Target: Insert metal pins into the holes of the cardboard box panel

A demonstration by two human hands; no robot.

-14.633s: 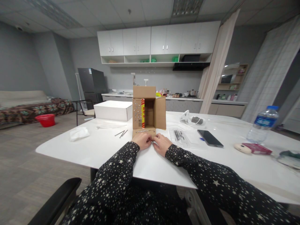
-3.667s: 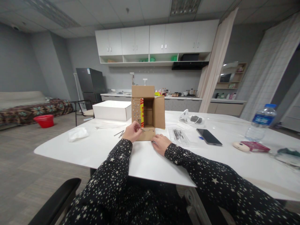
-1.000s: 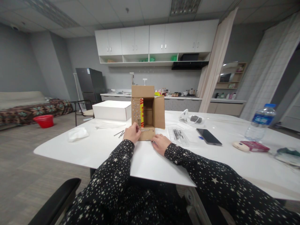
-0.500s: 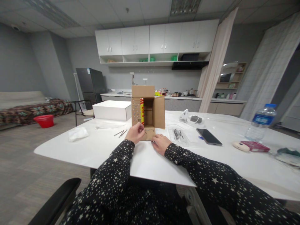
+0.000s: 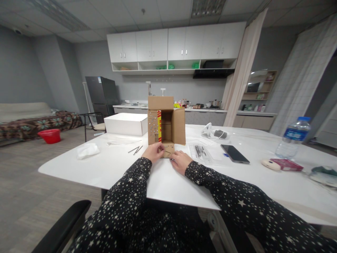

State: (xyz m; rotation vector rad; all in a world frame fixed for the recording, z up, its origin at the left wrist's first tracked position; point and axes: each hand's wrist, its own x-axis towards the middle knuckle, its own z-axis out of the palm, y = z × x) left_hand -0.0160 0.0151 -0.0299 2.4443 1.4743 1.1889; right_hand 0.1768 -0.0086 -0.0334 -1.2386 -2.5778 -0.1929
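A cardboard box (image 5: 179, 126) stands with its opening towards me and its flaps spread. Small shiny studs dot its left flap (image 5: 152, 126) and its bottom flap (image 5: 168, 147). At the left side of the bottom flap, my left hand (image 5: 153, 153) is closed in a pinch, with a thin dark rod (image 5: 167, 151) reaching out from its fingertips over the cardboard. What the rod is I cannot make out. My right hand (image 5: 181, 162) has its fingers and thumb closed at the bottom flap's right front corner. Several thin metal rods (image 5: 137, 150) lie on the table left of my left hand.
Right of the box is a clear plastic case (image 5: 207, 154) with small dark pieces, then a phone (image 5: 235, 154), a maroon box (image 5: 289, 164) and a water bottle (image 5: 292, 138). A white box (image 5: 125, 124) and crumpled white plastic (image 5: 88, 151) are on the left.
My left hand has lowered slightly, and its fingertips now sit closer to the bottom flap. The thin rod shows more clearly. My right hand and the box have stayed put.
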